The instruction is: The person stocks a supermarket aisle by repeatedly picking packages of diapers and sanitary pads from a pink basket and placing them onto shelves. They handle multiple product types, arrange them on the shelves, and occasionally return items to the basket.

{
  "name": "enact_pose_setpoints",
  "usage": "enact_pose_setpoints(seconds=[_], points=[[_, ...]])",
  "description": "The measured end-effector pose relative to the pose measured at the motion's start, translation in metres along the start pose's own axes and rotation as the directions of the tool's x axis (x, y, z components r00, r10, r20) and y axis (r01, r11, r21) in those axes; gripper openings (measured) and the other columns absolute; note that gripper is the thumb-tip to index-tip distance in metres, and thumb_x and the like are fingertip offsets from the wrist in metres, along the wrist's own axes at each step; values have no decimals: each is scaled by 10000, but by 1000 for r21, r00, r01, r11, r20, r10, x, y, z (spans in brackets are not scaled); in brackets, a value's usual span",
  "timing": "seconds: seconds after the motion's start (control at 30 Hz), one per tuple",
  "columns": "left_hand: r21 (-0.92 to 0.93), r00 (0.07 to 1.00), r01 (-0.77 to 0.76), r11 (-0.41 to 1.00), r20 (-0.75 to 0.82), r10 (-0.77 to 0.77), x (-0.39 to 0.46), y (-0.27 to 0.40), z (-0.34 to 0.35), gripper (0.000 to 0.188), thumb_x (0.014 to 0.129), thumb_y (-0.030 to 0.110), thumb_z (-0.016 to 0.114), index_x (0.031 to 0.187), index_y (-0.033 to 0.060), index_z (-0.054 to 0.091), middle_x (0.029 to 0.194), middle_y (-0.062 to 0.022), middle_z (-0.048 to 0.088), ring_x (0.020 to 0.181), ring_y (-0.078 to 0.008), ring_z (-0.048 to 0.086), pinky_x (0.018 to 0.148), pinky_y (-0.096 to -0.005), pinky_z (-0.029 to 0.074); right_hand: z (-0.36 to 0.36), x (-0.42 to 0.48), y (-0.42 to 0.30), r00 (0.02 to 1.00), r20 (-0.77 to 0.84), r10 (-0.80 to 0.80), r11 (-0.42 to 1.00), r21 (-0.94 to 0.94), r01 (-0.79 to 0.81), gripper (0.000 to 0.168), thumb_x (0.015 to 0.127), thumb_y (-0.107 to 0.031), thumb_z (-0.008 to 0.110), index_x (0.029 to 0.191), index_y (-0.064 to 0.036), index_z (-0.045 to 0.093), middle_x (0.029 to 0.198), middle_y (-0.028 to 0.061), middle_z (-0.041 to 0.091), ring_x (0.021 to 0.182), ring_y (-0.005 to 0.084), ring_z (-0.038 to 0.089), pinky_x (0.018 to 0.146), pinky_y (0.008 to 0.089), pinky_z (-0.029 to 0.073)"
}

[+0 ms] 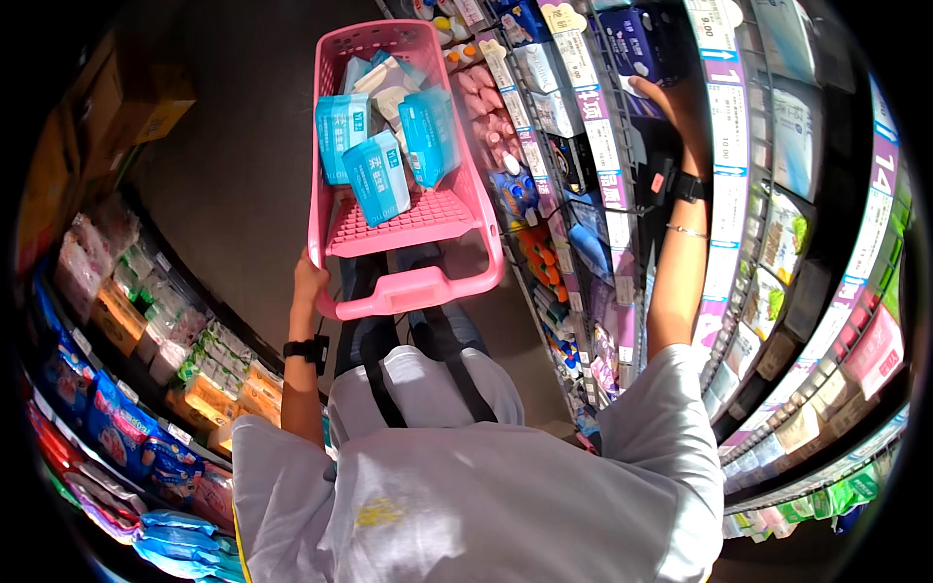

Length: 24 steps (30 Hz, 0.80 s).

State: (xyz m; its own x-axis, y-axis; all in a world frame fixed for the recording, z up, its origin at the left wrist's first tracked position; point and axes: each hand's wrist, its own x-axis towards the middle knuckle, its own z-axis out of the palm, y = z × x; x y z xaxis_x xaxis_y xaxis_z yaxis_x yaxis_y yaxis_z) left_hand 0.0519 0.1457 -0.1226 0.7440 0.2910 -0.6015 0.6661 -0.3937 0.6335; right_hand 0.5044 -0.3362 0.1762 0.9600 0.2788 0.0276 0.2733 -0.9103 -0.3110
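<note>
A pink plastic shopping basket [399, 232] stands out in front of my body, its handle towards me. My left hand [310, 278] is wrapped around the near left part of its frame. Inside lie several blue-and-white soft packs [377, 178] and a cream-coloured pack [390, 84] among them. On the right, my right hand [669, 102] reaches between two shelf levels. One digit rests against a dark blue printed pack [633, 47]; the other fingers are partly hidden, so whether they grip it is unclear. Each wrist wears a black strapped device.
Tiered wire shelves with price strips [594, 109] run close along my right side, holding packs and pink bottles [492, 109]. To the left, low shelves carry bagged goods [116, 430]. Cardboard boxes [131, 95] stand at the far left. Grey floor [233, 146] lies between.
</note>
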Motion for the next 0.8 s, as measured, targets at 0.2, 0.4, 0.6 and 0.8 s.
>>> enact_pose_setpoints(seconds=[0.2, 0.4, 0.6, 0.8], points=[[-146, 981, 176, 973, 103, -162, -11, 16, 6, 652, 631, -39, 577, 1264, 78, 481, 887, -203, 650, 870, -335, 654, 713, -370, 498, 9, -72, 2, 907, -128, 400, 869, 367, -332, 577, 630, -344, 813, 1017, 43, 630, 949, 147, 671, 814, 248, 658, 765, 324, 510], [-119, 981, 159, 980, 132, -143, -19, 23, -4, 661, 648, -9, 587, 1291, 76, 455, 953, -219, 640, 902, -357, 643, 755, -377, 496, -8, -141, -49, 810, -485, 330, 815, -286, -504, 789, 522, -411, 850, 1060, 89, 563, 992, 261, 632, 924, 343, 629, 830, 401, 480], [384, 979, -189, 904, -2, 205, -19, 129, -49, 875, 672, 139, 765, 1384, -12, 280, 1323, -251, 434, 1196, -400, 453, 975, -435, 400, 4, -184, -104, 821, -502, 271, 915, -130, -382, 988, 503, -300, 871, 1277, 51, 368, 1175, 242, 489, 1098, 373, 492, 967, 445, 379], [426, 711, -617, 662, -59, 700, 122, 251, -29, 633, 779, 184, 674, 1312, -21, 401, 1319, -224, 442, 1231, -351, 426, 1000, -441, 355, 94, -108, -209, 992, -120, -39, 974, 219, 65, 1009, 494, -306, 875, 1301, 13, 360, 1184, 206, 497, 1081, 385, 496, 942, 452, 376]])
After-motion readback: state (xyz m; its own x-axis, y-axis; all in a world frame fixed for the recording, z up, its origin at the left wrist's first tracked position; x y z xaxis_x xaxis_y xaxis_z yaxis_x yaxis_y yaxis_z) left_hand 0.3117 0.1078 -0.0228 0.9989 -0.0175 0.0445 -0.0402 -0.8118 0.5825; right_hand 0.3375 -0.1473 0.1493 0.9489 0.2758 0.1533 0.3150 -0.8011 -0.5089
